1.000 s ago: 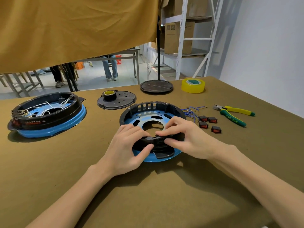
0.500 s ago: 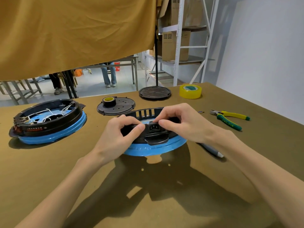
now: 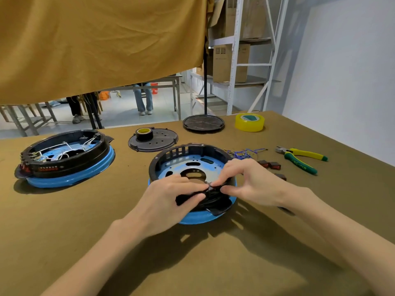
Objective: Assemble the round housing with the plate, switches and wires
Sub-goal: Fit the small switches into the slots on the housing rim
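The round housing [image 3: 183, 152], a black slotted ring on a blue base, lies flat on the table in front of me with a blue plate [image 3: 175, 167] inside it. My left hand [image 3: 168, 201] grips its near rim, thumb over the black socket part. My right hand [image 3: 245, 180] pinches the same near rim from the right. Blue wires [image 3: 245, 152] lie just behind my right hand. Several small red-faced switches [image 3: 270, 164] sit to its right, partly hidden by it.
A wired-up second housing [image 3: 64, 159] stands at the left. A black plate with a tape roll [image 3: 152, 138] and a black disc [image 3: 203, 123] lie behind. Yellow tape [image 3: 249, 122] and green-yellow pliers [image 3: 299, 159] are at the right. The table's far edge runs behind them.
The housing was tilted up off the table half a second ago; now it lies flat again. Both hands stayed on its near rim.
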{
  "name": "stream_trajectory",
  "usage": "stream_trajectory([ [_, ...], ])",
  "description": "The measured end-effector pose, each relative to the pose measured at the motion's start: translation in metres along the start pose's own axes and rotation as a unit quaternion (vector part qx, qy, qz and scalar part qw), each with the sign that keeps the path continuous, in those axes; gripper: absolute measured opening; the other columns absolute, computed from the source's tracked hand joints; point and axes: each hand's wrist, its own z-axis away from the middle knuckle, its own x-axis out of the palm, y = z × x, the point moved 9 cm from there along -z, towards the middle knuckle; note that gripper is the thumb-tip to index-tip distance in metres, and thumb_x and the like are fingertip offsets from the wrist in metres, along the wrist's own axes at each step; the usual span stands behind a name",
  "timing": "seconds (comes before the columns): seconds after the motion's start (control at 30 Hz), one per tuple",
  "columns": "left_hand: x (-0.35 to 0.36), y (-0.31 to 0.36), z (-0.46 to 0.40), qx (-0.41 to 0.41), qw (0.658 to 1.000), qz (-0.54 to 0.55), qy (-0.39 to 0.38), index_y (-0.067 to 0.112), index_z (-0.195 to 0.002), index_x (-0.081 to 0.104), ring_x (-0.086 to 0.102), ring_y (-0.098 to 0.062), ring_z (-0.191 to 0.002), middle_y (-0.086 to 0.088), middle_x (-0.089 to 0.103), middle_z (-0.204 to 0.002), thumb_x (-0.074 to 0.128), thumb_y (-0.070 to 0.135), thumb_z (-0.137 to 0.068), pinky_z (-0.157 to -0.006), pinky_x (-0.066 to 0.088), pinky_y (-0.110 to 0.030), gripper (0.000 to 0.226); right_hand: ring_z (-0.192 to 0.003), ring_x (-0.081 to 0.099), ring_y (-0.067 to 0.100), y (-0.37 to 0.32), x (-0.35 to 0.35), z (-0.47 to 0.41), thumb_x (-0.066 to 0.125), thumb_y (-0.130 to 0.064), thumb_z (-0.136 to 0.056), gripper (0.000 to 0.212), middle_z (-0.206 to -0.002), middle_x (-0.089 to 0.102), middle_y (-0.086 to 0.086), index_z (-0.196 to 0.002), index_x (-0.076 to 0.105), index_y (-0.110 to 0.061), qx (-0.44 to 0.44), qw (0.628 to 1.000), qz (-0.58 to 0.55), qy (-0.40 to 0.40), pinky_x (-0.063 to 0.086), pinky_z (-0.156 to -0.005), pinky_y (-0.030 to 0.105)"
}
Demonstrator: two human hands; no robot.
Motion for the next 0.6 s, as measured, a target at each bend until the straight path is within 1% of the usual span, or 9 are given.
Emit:
stream_trajectory([
  [0.13,0.008,0.007,0.001,0.028,0.999,-0.014,-0.031,0.037,-0.137,0.064,0.052,0.017,-0.087,0.036,0.054,-0.098,0.051,0.046,-0.1,-0.076,0.04,-0.001,0.04,-0.112,0.062,0.008,0.014,-0.007,0.005,0.079,-0.016,-0.09,0.026,-0.108,0.07,-0.02,-0.104,0.081,-0.037,0.014,0.999,0.022,0.026,0.051,-0.095,0.023],
  [0.2,0.008,0.007,0.002,0.024,0.999,-0.006,-0.032,0.038,-0.136,0.064,0.054,0.014,-0.088,0.035,0.056,-0.097,0.051,0.046,-0.1,-0.077,0.04,-0.002,0.039,-0.119,0.06,0.003,0.019,-0.015,0.004,0.078,-0.02,-0.089,0.02,-0.114,0.068,-0.022,-0.101,0.081,-0.037,0.027,0.998,0.012,0.056,0.046,-0.098,0.017],
  [0.27,0.004,0.007,0.002,0.022,1.0,0.001,-0.017,0.036,-0.133,0.067,0.056,0.014,-0.09,0.038,0.055,-0.096,0.053,0.044,-0.1,-0.079,0.04,-0.002,0.037,-0.127,0.053,-0.006,0.025,-0.021,0.0,0.073,-0.025,-0.093,0.019,-0.122,0.066,-0.025,-0.107,0.079,-0.036,0.05,0.995,-0.005,0.084,0.036,-0.101,0.01],
  [0.37,-0.001,0.001,0.005,0.023,1.0,0.012,-0.006,0.034,-0.127,0.071,0.057,0.011,-0.092,0.041,0.056,-0.099,0.057,0.042,-0.098,-0.087,0.038,-0.006,0.034,-0.135,0.041,-0.012,0.025,-0.009,-0.005,0.058,-0.032,-0.103,0.024,-0.13,0.063,-0.023,-0.12,0.075,-0.03,0.079,0.994,0.04,0.057,0.031,-0.112,0.018],
  [0.43,-0.005,-0.011,0.01,0.016,1.0,0.009,-0.009,0.033,-0.124,0.073,0.059,0.006,-0.096,0.035,0.063,-0.101,0.057,0.043,-0.097,-0.096,0.036,-0.012,0.033,-0.13,0.048,-0.002,0.019,0.005,-0.003,0.05,-0.037,-0.106,0.03,-0.121,0.07,-0.013,-0.11,0.077,-0.024,0.07,0.993,0.084,0.038,0.037,-0.112,0.023],
  [0.5,-0.01,-0.025,0.016,0.01,1.0,-0.024,-0.015,0.031,-0.121,0.072,0.058,0.0,-0.098,0.025,0.068,-0.101,0.054,0.042,-0.098,-0.102,0.035,-0.021,0.032,-0.108,0.058,0.006,0.006,0.01,0.003,0.044,-0.049,-0.104,0.042,-0.098,0.072,-0.009,-0.099,0.076,-0.023,0.042,0.993,0.104,0.045,0.042,-0.097,0.026],
  [0.53,-0.014,-0.031,0.019,0.01,0.999,-0.052,-0.011,0.029,-0.119,0.072,0.057,-0.001,-0.1,0.02,0.069,-0.103,0.051,0.039,-0.098,-0.104,0.035,-0.025,0.032,-0.102,0.059,0.007,0.0,0.009,0.005,0.042,-0.054,-0.103,0.044,-0.095,0.071,-0.011,-0.1,0.076,-0.026,0.032,0.992,0.108,0.052,0.043,-0.092,0.025],
  [0.57,-0.018,-0.037,0.021,0.008,0.997,-0.08,0.003,0.027,-0.118,0.073,0.057,-0.005,-0.104,0.015,0.069,-0.105,0.049,0.035,-0.097,-0.104,0.035,-0.028,0.033,-0.103,0.059,0.004,-0.004,0.004,0.005,0.042,-0.055,-0.102,0.043,-0.099,0.071,-0.015,-0.104,0.076,-0.029,0.024,0.99,0.12,0.067,0.043,-0.093,0.022],
  [0.6,-0.023,-0.041,0.022,0.004,0.995,-0.098,0.024,0.025,-0.117,0.073,0.057,-0.009,-0.108,0.012,0.068,-0.108,0.047,0.03,-0.096,-0.105,0.036,-0.031,0.034,-0.11,0.057,0.0,-0.006,-0.002,0.004,0.045,-0.053,-0.101,0.039,-0.108,0.07,-0.019,-0.11,0.075,-0.03,0.019,0.985,0.144,0.088,0.042,-0.099,0.021],
])
